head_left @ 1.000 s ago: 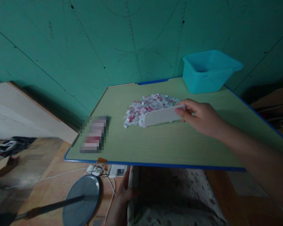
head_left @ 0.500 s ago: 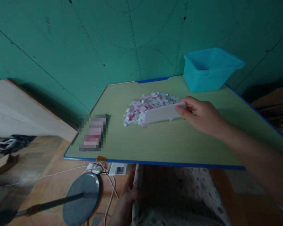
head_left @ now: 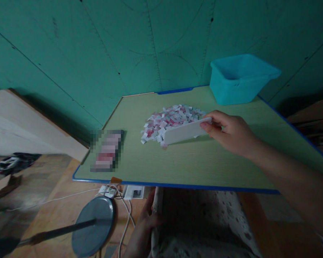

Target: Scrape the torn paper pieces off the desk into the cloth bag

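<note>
My right hand point(head_left: 227, 132) pinches the end of a flat white board point(head_left: 187, 130) with rounded corners, standing on its long edge and tilted. Right behind it on the table lies a low heap of small paper scraps point(head_left: 174, 116), white and pink; the board hides part of the heap's near side. Below the table's front edge, my left hand point(head_left: 144, 229) is closed round the pale edge of a thing point(head_left: 156, 208) with a dark inside and a speckled light side. What that thing is, I cannot tell.
An empty-looking turquoise bin point(head_left: 239, 86) stands at the table's back right, by the green wall point(head_left: 161, 36). A pixelated flat thing point(head_left: 106, 150) lies at the left of the blue-edged table point(head_left: 177, 168). On the floor are a round grey base point(head_left: 94, 225) and white cables point(head_left: 127, 215).
The white board has shifted very slightly toward me, its left end now a little lower. My left hand stays in place on the pale edge.
</note>
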The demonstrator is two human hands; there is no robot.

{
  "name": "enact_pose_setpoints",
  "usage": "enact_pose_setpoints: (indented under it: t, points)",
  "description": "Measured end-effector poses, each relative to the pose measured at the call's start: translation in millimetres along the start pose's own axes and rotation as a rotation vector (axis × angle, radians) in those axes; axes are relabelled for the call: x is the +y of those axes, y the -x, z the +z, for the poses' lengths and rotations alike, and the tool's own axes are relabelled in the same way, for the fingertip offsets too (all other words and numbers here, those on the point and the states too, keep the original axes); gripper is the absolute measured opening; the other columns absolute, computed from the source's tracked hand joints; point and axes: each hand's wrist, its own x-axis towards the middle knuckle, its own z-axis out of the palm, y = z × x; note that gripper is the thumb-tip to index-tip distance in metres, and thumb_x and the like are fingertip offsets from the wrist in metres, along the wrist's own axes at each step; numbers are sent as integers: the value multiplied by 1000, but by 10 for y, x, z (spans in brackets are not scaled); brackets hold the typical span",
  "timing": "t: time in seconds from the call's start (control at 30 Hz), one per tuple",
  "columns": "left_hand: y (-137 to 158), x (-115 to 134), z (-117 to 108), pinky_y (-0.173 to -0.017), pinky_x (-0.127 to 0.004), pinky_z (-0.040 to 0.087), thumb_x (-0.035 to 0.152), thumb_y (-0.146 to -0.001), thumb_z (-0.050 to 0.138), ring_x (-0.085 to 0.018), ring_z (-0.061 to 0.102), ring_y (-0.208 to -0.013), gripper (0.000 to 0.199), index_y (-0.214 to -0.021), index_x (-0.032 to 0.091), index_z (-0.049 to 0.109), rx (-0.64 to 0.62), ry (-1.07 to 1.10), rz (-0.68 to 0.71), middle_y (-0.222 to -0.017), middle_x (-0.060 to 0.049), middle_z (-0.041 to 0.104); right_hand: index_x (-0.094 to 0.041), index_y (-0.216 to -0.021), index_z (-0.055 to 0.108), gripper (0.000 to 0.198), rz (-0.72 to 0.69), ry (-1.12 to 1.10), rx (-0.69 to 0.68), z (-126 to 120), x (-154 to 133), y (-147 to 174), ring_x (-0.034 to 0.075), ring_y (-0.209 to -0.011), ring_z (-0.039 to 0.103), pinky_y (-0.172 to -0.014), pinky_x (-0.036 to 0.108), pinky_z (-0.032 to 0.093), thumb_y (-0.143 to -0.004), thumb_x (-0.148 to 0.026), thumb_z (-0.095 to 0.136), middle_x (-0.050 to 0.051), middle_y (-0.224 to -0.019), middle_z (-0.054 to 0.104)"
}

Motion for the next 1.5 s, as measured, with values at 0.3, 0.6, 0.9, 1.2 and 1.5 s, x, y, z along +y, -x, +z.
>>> enact_pose_setpoints:
  t: [0.3,0.6,0.9,1.2,1.5]
  points:
    - [35,10,23,-57,-22,48,0,-37,63,-17,64,-68,60,-88,30,72,-43,77,-89,-73,6,73,-21,-82,55,23,-46,10,-32,7,-14,19,11,-54,52,-50,24,37,-83,-42,45,-1,-61,57]
    - [135,141,141,-52,-17,44,-2,-33,64,-13,63,-58,59,-83,28,72,-8,179,-183,-63,8,72,-22,-83,56,24,-31,0,-1,-29,10,20,12,-56,52,-52,25,37,-82,-43,46,0,-62,57]
    - [151,137,118,-57,-16,45,-1,-38,62,-11,63,-61,52,-77,32,73,-68,158,-127,-67,9,72,-22,-80,55,24,-22,24,28,-49,3,12,12,-54,51,-50,25,35,-81,-43,46,0,-61,55]
    - [206,187,151,-52,-12,45,-1,-39,64,-8,64,-61,46,-71,31,73,-79,229,-160,-70,11,73,-22,-80,55,23,-34,15,-18,-45,9,21,11,-54,50,-49,25,34,-81,-43,47,-1,-60,54]
    - [115,97,63,-65,-19,48,0,-37,64,-17,67,-76,56,-84,30,72,-79,146,-125,-74,5,74,-21,-78,55,24,-48,7,-46,-37,-14,28,11,-52,49,-48,24,32,-81,-43,46,-2,-59,54]
